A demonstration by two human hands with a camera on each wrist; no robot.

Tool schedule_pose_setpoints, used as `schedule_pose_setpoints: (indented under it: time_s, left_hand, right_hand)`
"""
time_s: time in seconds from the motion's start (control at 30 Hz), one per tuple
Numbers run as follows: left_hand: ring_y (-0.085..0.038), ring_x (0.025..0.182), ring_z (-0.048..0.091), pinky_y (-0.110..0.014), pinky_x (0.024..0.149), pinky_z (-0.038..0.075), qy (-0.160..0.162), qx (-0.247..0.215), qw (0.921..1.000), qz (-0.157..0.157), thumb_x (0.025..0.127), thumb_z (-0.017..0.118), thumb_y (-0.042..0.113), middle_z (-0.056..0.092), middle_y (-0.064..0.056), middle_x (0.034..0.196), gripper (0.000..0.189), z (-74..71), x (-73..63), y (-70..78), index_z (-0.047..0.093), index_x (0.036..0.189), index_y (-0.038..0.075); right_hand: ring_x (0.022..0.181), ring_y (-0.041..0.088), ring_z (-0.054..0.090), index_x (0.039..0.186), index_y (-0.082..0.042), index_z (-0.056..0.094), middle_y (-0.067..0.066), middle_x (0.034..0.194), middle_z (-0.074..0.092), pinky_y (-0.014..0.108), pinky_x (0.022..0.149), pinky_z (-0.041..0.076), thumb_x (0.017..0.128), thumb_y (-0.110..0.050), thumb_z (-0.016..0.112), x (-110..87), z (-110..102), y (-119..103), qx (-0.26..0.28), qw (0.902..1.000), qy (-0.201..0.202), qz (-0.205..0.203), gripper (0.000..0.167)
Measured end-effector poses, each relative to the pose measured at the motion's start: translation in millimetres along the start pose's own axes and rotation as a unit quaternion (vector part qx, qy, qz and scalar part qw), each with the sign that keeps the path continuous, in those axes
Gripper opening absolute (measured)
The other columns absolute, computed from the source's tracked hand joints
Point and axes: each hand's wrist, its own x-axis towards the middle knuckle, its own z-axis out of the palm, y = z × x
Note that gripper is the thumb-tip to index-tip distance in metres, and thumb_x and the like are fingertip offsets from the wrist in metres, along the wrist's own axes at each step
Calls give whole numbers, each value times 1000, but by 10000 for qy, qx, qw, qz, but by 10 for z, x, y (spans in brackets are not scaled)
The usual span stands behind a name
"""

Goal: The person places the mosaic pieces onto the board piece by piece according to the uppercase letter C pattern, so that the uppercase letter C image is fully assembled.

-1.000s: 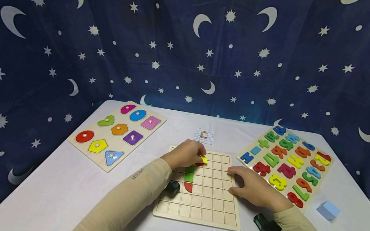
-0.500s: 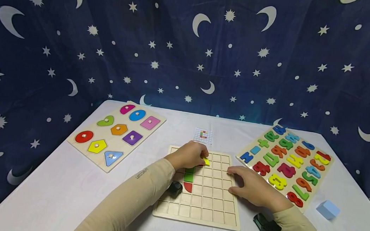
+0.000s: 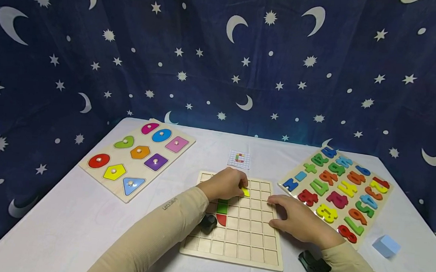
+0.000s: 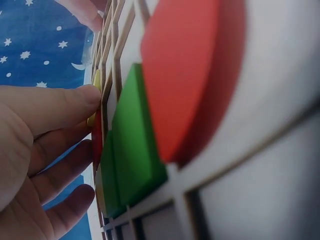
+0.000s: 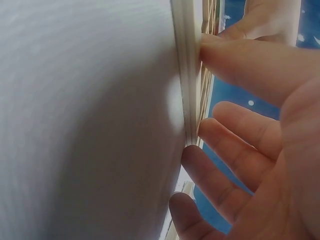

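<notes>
My left hand [image 3: 225, 184] is over the upper part of a wooden grid board [image 3: 229, 261], its thumb and fingers pinching a yellow tile [image 3: 245, 192] at one of the cells. Green tiles [image 4: 137, 145] and a red quarter-round tile [image 3: 221, 220] sit in the column below that hand. Another red piece [image 4: 97, 142] shows beside the yellow one in the left wrist view, partly covered by fingers. At the board's right edge, my right hand [image 3: 297, 218] rests with thumb and fingers spread, touching the rim and holding no tile.
Behind the board lies a small pattern card [image 3: 239, 159]. A knobbed shape puzzle [image 3: 129, 170] is on the left, a letter-and-number puzzle [image 3: 334, 193] on the right. A light blue block [image 3: 386, 246] stands near the right table edge.
The left hand has shifted slightly right with the yellow tile, which now looks flatter against the board. The right hand has stayed at the board's edge.
</notes>
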Motion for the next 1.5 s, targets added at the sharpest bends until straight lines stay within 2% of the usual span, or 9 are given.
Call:
schedule_pose_setpoints:
  time_s: [0.37, 0.63, 1.0, 1.27, 1.5]
  left_hand:
    - [-9, 74, 53, -21, 72, 44, -42, 75, 10000, -12, 84, 81, 10, 61, 7, 79, 20, -13, -18, -3, 73, 102, 9]
    - [-10, 91, 64, -26, 86, 51, 54, 8, 10000, -65, 87, 77, 10, 71, 0, 101, 23, -96, -123, -109, 72, 109, 7]
    - [-22, 103, 61, -40, 99, 48, 210, -315, 9961, -796, 89, 77, 14, 69, -4, 109, 27, -296, -407, -352, 70, 115, 7]
    - [-23, 106, 62, -41, 99, 48, 362, -328, 9938, -1002, 88, 77, 12, 69, -5, 109, 29, -403, -611, -485, 71, 115, 6]
    - [-24, 109, 61, -42, 100, 47, 341, -368, 9902, -1301, 88, 78, 15, 68, -4, 113, 32, -441, -754, -579, 71, 118, 8]
  right_hand:
    - [131, 38, 48, 132, -5, 61, 14, 138, 57, 57, 108, 35, 85, -22, 80, 6, 2, 8, 12, 10000, 13, -13, 54]
    - [131, 37, 47, 133, -6, 61, 14, 138, 56, 58, 108, 35, 84, -25, 81, 4, 9, 5, -8, 10000, -14, 56, 55]
    - [131, 38, 48, 132, -6, 61, 14, 137, 57, 58, 108, 35, 84, -23, 81, 1, 9, -11, -33, 10000, 4, 54, 55]
    - [131, 37, 48, 132, -6, 61, 14, 138, 57, 57, 108, 35, 84, -22, 80, -5, 11, -10, -10, 10000, 23, 51, 54]
    - [131, 38, 47, 132, -5, 61, 14, 138, 56, 57, 108, 35, 84, -22, 80, -3, 11, -4, -11, 10000, 23, 23, 54]
